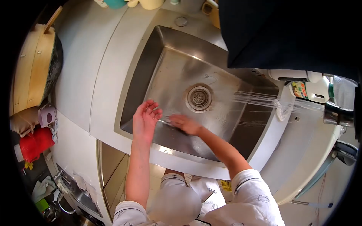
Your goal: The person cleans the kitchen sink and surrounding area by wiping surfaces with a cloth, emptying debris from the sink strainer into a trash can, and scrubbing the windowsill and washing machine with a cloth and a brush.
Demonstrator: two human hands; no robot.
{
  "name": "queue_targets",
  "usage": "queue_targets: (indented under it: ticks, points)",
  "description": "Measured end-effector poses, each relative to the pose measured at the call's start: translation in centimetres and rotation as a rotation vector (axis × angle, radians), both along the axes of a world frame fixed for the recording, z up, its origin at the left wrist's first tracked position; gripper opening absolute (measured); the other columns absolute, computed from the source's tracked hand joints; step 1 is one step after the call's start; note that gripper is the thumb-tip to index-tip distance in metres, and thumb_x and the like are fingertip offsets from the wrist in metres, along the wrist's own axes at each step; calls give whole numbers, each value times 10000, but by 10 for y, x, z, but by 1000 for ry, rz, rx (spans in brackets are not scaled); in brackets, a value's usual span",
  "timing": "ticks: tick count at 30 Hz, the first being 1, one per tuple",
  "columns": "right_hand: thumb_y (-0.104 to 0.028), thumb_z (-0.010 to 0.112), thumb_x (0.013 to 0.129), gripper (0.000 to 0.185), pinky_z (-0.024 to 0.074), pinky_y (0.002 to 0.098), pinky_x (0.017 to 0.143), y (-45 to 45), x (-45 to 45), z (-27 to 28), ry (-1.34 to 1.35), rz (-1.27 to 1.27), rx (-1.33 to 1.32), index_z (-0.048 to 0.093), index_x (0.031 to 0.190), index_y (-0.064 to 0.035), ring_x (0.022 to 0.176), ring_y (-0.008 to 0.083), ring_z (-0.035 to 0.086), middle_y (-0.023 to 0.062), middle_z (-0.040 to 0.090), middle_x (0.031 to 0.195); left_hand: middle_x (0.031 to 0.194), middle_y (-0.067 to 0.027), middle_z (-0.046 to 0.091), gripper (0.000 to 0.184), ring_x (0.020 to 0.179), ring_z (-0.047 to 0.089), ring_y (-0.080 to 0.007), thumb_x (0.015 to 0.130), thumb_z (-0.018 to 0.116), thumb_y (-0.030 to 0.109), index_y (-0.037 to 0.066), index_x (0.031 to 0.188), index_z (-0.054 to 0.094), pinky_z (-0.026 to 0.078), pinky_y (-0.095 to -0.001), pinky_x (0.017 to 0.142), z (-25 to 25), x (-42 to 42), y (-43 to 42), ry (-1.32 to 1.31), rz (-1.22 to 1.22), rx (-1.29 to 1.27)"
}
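Observation:
A wet steel sink (171, 79) with a round drain (199, 98) lies in front of me. My left hand (147, 115) is over the sink's near left corner, palm up, its fingers slightly curled and apart, holding nothing. Beside it on the right, my right hand (184, 123) is low over the near part of the basin, blurred by motion, fingers pointing left. Whether it touches the steel cannot be made out. Thin streams of water (252, 98) spray across the right side of the basin.
A wooden lid (32, 67) on a dark pan stands at the far left, above a red object (36, 143). Right of the sink are a white bottle (315, 90) and a white cloth (281, 109). Dark fabric (279, 34) hangs over the upper right.

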State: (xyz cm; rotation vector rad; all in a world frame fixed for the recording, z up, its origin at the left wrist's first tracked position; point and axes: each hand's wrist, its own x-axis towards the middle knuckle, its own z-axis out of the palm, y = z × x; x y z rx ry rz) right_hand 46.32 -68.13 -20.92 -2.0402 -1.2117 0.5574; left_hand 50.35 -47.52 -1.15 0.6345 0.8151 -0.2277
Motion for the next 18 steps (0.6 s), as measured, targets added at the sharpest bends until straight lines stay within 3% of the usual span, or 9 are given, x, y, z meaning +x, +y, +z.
queue_targets:
  ticks: [4,6,9,10,11,12,14,16,18]
  points:
    - [-140,338,911,447,189,359,1091,-130,-1,25,-151,-568,-343,349,1357,-111,1319,264,257,117,333,1398,903,-82,599,217,775,579,-206,887,461,237,58,956,562,477,-323,715,-14,-13,-27,44,-94,-23]
    - [-71,297,917,463,163,355,1101,-173,-10,26,97,-862,-366,294,1379,-99,1327,280,233,123,285,1423,902,-79,600,215,769,579,-205,885,463,237,60,952,565,475,-324,717,-18,-15,-46,91,-142,-68]
    - [-33,272,910,493,132,341,1111,-180,-32,3,-188,-1249,-469,233,1399,-85,1344,282,187,123,207,1454,909,-79,609,227,777,580,-200,886,464,259,64,948,562,454,-322,733,-19,-14,-74,103,-207,-86]
    - [-34,260,910,506,123,331,1116,-155,-27,20,123,-1434,-360,179,1408,-63,1359,263,142,110,133,1478,909,-79,608,230,780,580,-201,885,464,263,64,949,561,453,-323,736,-20,-14,-81,99,-229,-95]
    - [-6,241,891,525,106,327,1120,-146,-39,15,92,-1220,-567,168,1409,-49,1365,282,105,127,105,1481,909,-79,607,231,784,580,-201,885,465,263,64,950,561,453,-324,737,-19,-12,-88,108,-236,-99]
    - [1,293,861,554,175,349,1107,-137,-44,33,144,-980,-572,172,1400,-19,1356,330,121,151,92,1479,908,-80,607,232,788,580,-202,884,466,264,63,951,561,453,-324,739,-19,-11,-94,116,-245,-105]
    - [-18,418,792,549,350,383,1017,-126,-66,43,-47,-692,-673,304,1322,69,1282,413,276,247,185,1427,905,-78,605,228,786,578,-201,878,478,261,63,953,563,457,-322,731,-18,-11,-104,127,-261,-114]
    - [31,444,757,586,320,386,1039,-129,-73,53,33,-661,-834,288,1319,81,1276,380,309,259,241,1402,900,-73,602,221,774,574,-198,868,501,256,65,955,567,466,-318,713,-19,-12,-107,132,-271,-116]
    - [-44,471,775,519,333,384,1029,-153,-67,36,-85,-914,-1030,369,1257,118,1255,368,345,269,302,1365,897,-74,603,219,775,574,-198,869,501,257,65,953,564,467,-319,716,-21,-12,-109,151,-292,-117]
